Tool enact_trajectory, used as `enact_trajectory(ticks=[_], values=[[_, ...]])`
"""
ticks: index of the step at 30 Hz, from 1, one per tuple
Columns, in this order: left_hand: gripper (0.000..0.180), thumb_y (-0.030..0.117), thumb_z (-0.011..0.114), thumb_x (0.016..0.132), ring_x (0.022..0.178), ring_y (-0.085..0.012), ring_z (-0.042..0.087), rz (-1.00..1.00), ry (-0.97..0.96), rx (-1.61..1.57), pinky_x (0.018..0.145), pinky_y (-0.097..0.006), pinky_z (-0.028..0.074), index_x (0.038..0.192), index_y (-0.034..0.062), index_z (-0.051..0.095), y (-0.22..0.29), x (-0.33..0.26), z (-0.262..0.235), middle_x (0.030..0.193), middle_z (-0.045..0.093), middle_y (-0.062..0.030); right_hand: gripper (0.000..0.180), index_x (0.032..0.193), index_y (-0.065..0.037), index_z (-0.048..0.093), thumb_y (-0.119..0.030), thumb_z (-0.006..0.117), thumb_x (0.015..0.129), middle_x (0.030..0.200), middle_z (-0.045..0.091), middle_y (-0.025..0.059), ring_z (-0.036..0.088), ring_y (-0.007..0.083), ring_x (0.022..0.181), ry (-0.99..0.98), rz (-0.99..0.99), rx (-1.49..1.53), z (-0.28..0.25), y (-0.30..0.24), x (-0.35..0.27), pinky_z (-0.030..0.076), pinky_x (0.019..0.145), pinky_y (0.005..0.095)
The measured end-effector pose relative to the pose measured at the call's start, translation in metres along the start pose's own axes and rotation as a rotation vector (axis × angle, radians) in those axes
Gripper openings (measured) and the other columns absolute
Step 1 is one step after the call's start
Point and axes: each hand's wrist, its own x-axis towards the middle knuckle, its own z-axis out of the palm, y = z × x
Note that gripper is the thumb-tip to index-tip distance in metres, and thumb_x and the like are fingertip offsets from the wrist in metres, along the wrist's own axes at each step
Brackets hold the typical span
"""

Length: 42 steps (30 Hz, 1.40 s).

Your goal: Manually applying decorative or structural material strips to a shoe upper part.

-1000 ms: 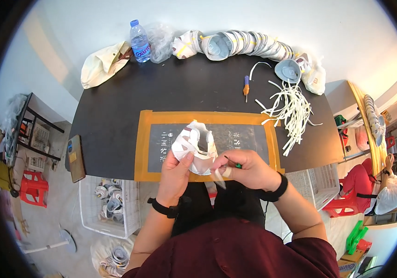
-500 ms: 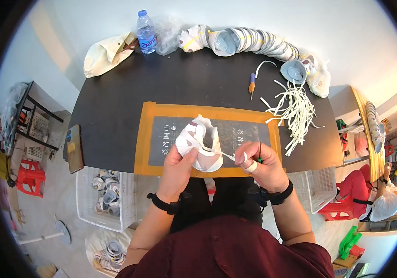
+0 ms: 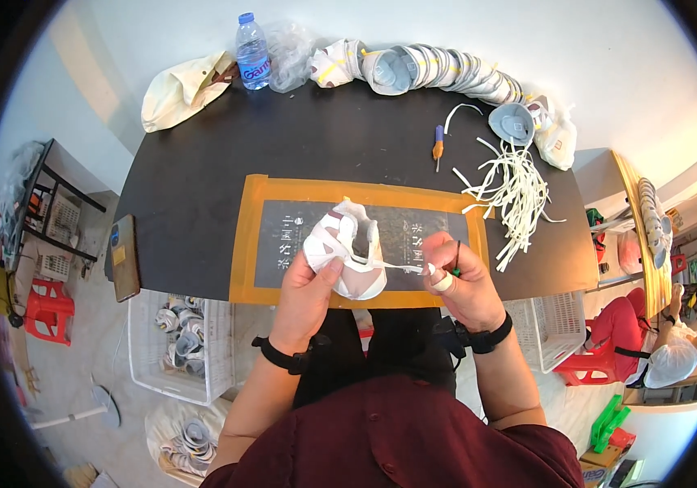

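Note:
My left hand [image 3: 303, 299] is closed round the left side of a small white and pale pink shoe upper [image 3: 362, 281], thumb pressed on its front. The upper stands tilted over the mat, its opening facing up. From its laced middle a white lace [image 3: 399, 266] runs taut to my right hand [image 3: 472, 286]. The fingers of that hand pinch the lace's end. White tape wraps its thumb. A thin dark tool with a green part [image 3: 457, 259] also sits among these fingers; its full shape is hidden.
An orange-taped mat [image 3: 243, 244] lies on the dark table. Loose white laces [image 3: 519, 195], an orange-and-blue screwdriver [image 3: 438, 149], a phone [image 3: 125, 259], a water bottle [image 3: 252, 57] and a row of nested uppers [image 3: 462, 71] surround it. Below stands a white crate [image 3: 222, 350]. A person sits far right.
My right hand has drawn away to the right, and a longer stretch of lace shows between it and the shoe upper. My left hand keeps its hold.

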Motion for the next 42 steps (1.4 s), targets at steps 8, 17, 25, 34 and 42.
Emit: enact_trajectory(ticks=[8,17,25,34,42], values=[[0.043,0.007,0.057,0.096,0.122,-0.0151,0.050,0.002,0.002,0.027,0.105,-0.033,0.038,0.137,0.0005,0.045,0.001,-0.001,0.000,0.132,0.054,-0.0063,0.009,0.105,-0.009,0.057,-0.013,0.050,0.099,0.099,0.054,-0.0022,0.036,0.0034,0.060,0.355,0.171,0.379,0.007,0.002,0.007,0.031,0.055,0.0209],[0.044,0.007,0.056,0.097,0.123,-0.0160,0.050,0.024,0.027,0.008,0.105,-0.034,0.039,0.139,0.0019,0.042,-0.006,-0.002,-0.006,0.134,0.053,-0.0068,0.018,0.115,-0.009,0.055,-0.011,0.047,0.099,0.098,0.054,-0.0011,0.033,0.0036,0.054,0.732,0.081,0.477,0.013,0.016,-0.008,0.030,0.051,0.0219],[0.043,0.006,0.052,0.098,0.125,-0.0183,0.049,0.018,0.200,-0.236,0.105,-0.036,0.041,0.139,0.0026,0.041,0.012,-0.008,0.010,0.137,0.050,-0.0082,0.016,0.113,-0.010,0.057,-0.015,0.049,0.100,0.093,0.055,-0.0034,0.031,0.0033,0.054,0.713,0.191,0.539,0.027,0.017,-0.016,0.029,0.050,0.0217],[0.027,0.002,0.060,0.090,0.101,-0.0199,0.061,0.622,0.119,0.903,0.086,-0.031,0.047,0.116,-0.0031,0.059,0.032,-0.042,0.022,0.115,0.060,-0.0124,0.028,0.125,-0.007,0.059,-0.019,0.052,0.100,0.076,0.048,-0.0082,0.034,0.0010,0.057,0.250,0.407,0.177,0.080,0.009,-0.016,0.031,0.052,0.0173],[0.022,0.005,0.063,0.089,0.097,-0.0245,0.062,0.702,0.042,1.096,0.082,-0.032,0.048,0.111,-0.0014,0.063,0.033,-0.054,0.040,0.110,0.063,-0.0145,0.031,0.129,-0.005,0.054,-0.015,0.050,0.101,0.083,0.050,-0.0055,0.034,0.0016,0.060,0.222,0.286,0.566,0.079,0.011,-0.012,0.031,0.054,0.0171]])
